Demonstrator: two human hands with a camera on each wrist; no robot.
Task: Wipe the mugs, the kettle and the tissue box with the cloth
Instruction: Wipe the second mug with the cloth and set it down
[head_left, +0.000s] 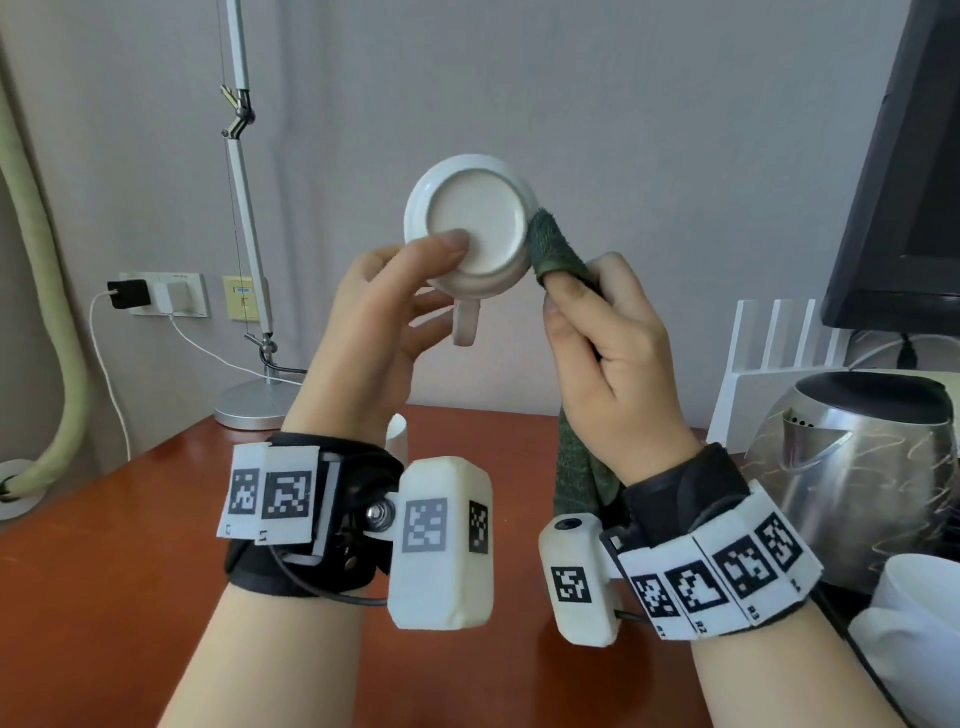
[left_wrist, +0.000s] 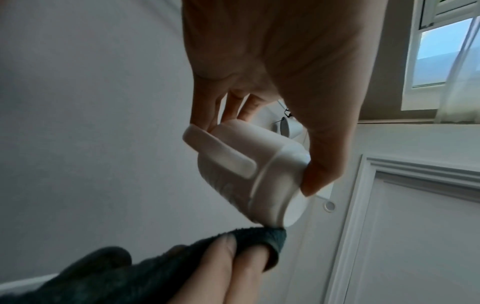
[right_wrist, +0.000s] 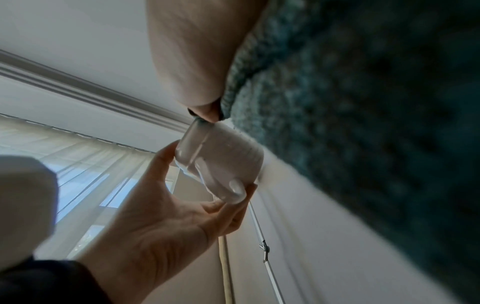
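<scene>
A white mug (head_left: 475, 228) is held up in the air with its base facing me and its handle pointing down. My left hand (head_left: 395, 301) grips it, thumb on the base and fingers round the far side. My right hand (head_left: 597, 332) holds a dark green cloth (head_left: 553, 244) wrapped over a fingertip, which touches the mug's right edge. The rest of the cloth hangs down past my right wrist. In the left wrist view the mug (left_wrist: 249, 170) meets the cloth (left_wrist: 262, 236) at its lower rim. The right wrist view shows the mug (right_wrist: 221, 158) and cloth (right_wrist: 363, 102). A steel kettle (head_left: 857, 462) stands at the right.
A second white mug (head_left: 397, 434) stands on the red-brown table (head_left: 130, 571) behind my left wrist. Another white mug (head_left: 914, 587) sits at the lower right by the kettle. A desk lamp (head_left: 249, 260) stands at the back left, a monitor (head_left: 904, 156) and white rack (head_left: 769, 353) at the right.
</scene>
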